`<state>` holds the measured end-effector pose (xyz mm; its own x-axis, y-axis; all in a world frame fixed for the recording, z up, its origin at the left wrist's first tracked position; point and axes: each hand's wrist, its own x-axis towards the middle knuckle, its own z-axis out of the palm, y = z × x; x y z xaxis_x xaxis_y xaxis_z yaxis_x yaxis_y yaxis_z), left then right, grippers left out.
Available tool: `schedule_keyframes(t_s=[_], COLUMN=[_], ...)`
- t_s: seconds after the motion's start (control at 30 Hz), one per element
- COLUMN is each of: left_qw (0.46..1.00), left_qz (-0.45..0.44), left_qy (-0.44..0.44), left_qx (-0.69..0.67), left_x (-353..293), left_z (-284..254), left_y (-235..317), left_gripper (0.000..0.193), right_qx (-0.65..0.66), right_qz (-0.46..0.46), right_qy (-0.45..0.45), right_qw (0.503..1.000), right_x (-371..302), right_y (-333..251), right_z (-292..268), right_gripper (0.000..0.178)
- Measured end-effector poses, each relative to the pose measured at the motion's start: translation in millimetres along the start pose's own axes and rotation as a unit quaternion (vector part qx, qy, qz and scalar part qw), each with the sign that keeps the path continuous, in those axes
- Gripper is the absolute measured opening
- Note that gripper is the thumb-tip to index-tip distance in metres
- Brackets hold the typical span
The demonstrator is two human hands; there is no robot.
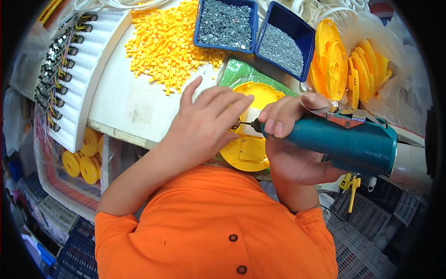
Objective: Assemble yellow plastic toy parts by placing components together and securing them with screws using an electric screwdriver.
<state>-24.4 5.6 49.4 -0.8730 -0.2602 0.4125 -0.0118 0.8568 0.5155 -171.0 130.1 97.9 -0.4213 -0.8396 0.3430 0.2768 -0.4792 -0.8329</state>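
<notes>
My right hand [293, 151] is wrapped round a teal electric screwdriver [344, 142], held nearly level with its bit to the left. The bit's tip reaches a small dark round part [236, 125] between the thumb and fingers of my left hand [202, 118]. That hand's thumb and forefinger close round this spot, largely hiding what they grip; its outer fingers are raised. Beneath both hands lies a rounded yellow plastic housing [246, 163], its inner side up, with a pale panel across its middle. Under the housing's far end is a green sheet [239, 72] in clear plastic.
Small yellow plastic pieces [160, 46] lie heaped at the far left. Two blue bins, one of metal bits [225, 25] and one of screws [281, 51], stand beyond the housing. Yellow covers [332, 60] are stacked far right. A white foam tray [95, 69] with wired parts stands left.
</notes>
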Motion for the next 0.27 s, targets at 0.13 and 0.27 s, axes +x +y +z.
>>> schedule_keyframes(t_s=[0.13, 0.27], left_qw=[0.997, 0.991], left_qz=[-0.080, -0.120], left_qy=[-0.021, -0.058], left_qx=[-0.009, -0.006], left_x=[-2.2, -1.7], left_z=[5.6, 7.5], left_y=[-7.0, -4.3], left_gripper=[0.070, 0.072], right_qx=[0.010, -0.007], right_qz=[-0.015, -0.011], right_qy=[-0.005, -0.006], right_qw=[1.000, 1.000], right_x=[6.7, 7.6], right_y=[6.2, 14.7], right_z=[-2.6, -9.5], right_gripper=[0.098, 0.100])
